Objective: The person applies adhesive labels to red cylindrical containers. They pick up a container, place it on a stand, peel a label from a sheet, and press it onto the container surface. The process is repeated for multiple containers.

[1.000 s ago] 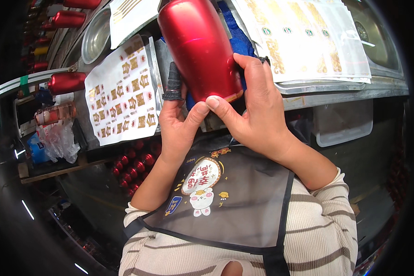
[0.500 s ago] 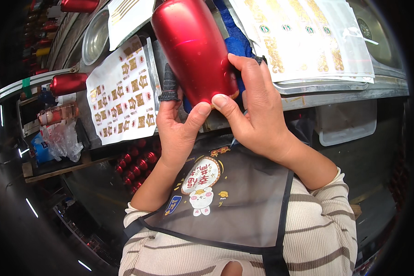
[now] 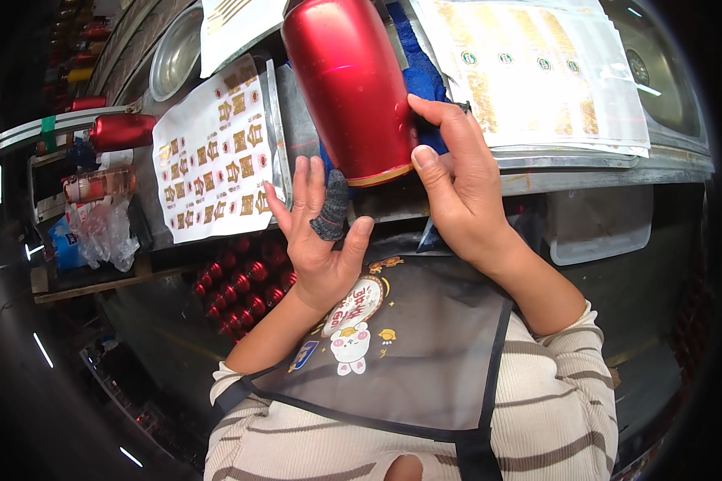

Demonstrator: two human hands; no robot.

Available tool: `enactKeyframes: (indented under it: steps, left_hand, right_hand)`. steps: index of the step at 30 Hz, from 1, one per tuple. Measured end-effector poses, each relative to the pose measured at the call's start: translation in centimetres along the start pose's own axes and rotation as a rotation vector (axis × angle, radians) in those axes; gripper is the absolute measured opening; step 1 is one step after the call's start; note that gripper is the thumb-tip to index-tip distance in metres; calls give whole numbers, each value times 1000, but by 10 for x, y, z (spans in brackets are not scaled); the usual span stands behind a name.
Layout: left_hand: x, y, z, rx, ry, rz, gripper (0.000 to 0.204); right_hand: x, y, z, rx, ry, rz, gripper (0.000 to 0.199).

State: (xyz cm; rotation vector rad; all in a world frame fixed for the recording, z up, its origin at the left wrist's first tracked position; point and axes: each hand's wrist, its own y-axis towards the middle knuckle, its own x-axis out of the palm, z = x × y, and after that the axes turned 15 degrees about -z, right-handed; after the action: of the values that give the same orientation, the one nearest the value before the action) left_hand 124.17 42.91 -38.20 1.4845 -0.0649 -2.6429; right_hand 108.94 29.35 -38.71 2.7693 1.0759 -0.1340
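Note:
A glossy red bottle (image 3: 347, 80) with a gold rim at its near end lies tilted in front of me, over a blue cloth (image 3: 422, 76). Gripping its right side near that rim is my right hand (image 3: 461, 172), thumb and forefinger showing; its other fingers are mostly behind the bottle. My left hand (image 3: 317, 232) is off the bottle, just to the near left of it, palm up with the fingers spread and nothing in it. A dark knitted cover wraps one of its fingers. Left of the bottle is a white sheet of gold decals (image 3: 212, 160).
Another stack of gold-patterned sheets (image 3: 529, 80) lies on a metal tray at the right. A metal bowl (image 3: 175, 54) and a red bottle (image 3: 123, 132) are at the left. Below the table edge are several red bottles (image 3: 245, 289) and a pale plastic bin (image 3: 602, 228).
My left hand has let go of the bottle and drawn back toward me, its fingers opening. My right thumb has moved up along the bottle's right side; the gold rim now shows.

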Motion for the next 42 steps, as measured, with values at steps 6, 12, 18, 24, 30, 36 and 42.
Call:
enactKeyframes:
  steps: [6,12,18,24,30,36,42]
  left_hand:
    - [-11,9,0,84,138,-31,40]
    - [-21,19,3,135,301,-54,33]
    - [-29,33,16,186,414,-56,23]
    - [-37,53,26,306,520,-63,22]
    - [-29,57,27,282,438,-132,24]
    - [-11,38,-12,49,-145,117,66]
    - [-3,47,-18,100,-155,183,60]
  right_hand:
    - [8,0,-9,-48,-248,33,58]
    - [9,-1,-5,-25,-202,24,56]
    - [4,-3,-1,-10,-112,1,46]
    - [-2,0,3,48,176,-58,39]
    - [-13,-25,1,44,-113,41,32]
    - [17,-27,2,-376,-426,-164,37]
    - [10,-45,3,40,-172,-75,31]
